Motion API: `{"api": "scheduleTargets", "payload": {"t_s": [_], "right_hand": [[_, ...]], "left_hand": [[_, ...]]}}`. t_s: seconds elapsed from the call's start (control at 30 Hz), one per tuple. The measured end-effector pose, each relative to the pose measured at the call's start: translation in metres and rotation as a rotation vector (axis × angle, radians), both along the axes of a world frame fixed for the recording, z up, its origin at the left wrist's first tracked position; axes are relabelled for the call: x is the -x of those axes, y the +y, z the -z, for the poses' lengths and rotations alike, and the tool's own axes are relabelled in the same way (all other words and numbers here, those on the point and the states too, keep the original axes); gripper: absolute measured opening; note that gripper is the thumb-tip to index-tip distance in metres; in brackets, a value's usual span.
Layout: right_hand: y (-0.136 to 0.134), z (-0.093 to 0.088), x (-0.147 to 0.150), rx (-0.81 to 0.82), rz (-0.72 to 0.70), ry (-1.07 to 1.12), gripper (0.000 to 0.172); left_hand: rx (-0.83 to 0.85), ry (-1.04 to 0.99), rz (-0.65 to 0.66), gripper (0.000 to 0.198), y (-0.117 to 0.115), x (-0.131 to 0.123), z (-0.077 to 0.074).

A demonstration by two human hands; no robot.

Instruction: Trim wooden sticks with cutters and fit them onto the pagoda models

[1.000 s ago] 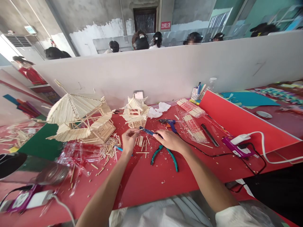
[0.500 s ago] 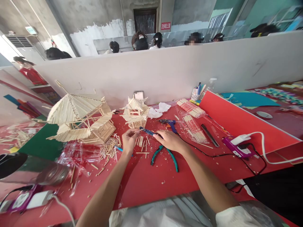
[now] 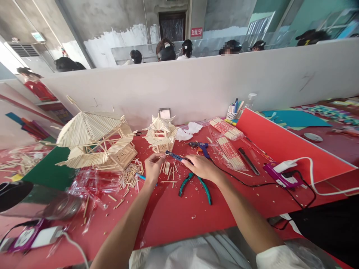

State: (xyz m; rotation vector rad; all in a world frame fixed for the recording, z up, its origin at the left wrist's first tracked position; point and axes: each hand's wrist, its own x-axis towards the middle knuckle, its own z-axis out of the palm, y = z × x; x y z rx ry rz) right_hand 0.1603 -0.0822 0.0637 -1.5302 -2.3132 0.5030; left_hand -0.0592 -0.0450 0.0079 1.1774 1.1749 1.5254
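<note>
My left hand [image 3: 153, 167] is closed, thumb and fingertips pinching a short wooden stick [image 3: 162, 154]. In my right hand [image 3: 200, 166] is a slim blue hand tool [image 3: 174, 155] with a dark tip; its exact kind is hard to make out. That tip meets the stick beside my left fingertips. Below the hands lie several cut sticks [image 3: 167, 169] and a pair of green-handled pliers [image 3: 207, 190], handles spread. Just beyond stands a small stick-built pavilion [image 3: 161, 132]. A larger stick pavilion [image 3: 89, 129] stands to the left.
A blue glue gun [image 3: 203, 148] with a black cord lies right of the hands, near bagged sticks [image 3: 228, 149] and a black rod [image 3: 248, 161]. A red board [image 3: 291, 145] leans at right by a purple power strip [image 3: 283, 175]. A clear bottle [image 3: 53, 203] lies at left.
The view has shifted very slightly. Both hands, the stick and the blue tool stay in nearly the same place.
</note>
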Motion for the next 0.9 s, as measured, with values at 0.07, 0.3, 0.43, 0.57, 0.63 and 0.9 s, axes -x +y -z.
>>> {"api": "scheduleTargets", "payload": {"t_s": [0.07,0.3,0.43,0.57,0.63,0.9], "right_hand": [[0.000,0.000,0.000,-0.003,-0.004,0.004,0.044],[-0.002,0.000,0.002,-0.021,0.012,-0.039,0.041],[-0.004,0.000,0.006,-0.045,0.023,-0.100,0.038],[-0.005,0.001,0.008,-0.046,0.016,-0.161,0.039],[-0.005,0.002,0.008,-0.049,0.010,-0.178,0.040],[-0.002,0.007,0.018,-0.063,-0.031,-0.231,0.048]], "left_hand": [[0.001,-0.005,0.003,0.022,0.000,0.000,0.000],[0.010,-0.019,0.009,0.021,-0.002,-0.001,-0.002],[0.005,0.004,0.002,0.020,-0.002,-0.001,-0.004],[-0.006,0.078,0.029,0.019,-0.001,0.004,-0.007],[-0.019,0.142,0.061,0.017,0.000,0.007,-0.008],[-0.034,0.433,0.121,0.012,0.004,0.032,-0.020]]}}
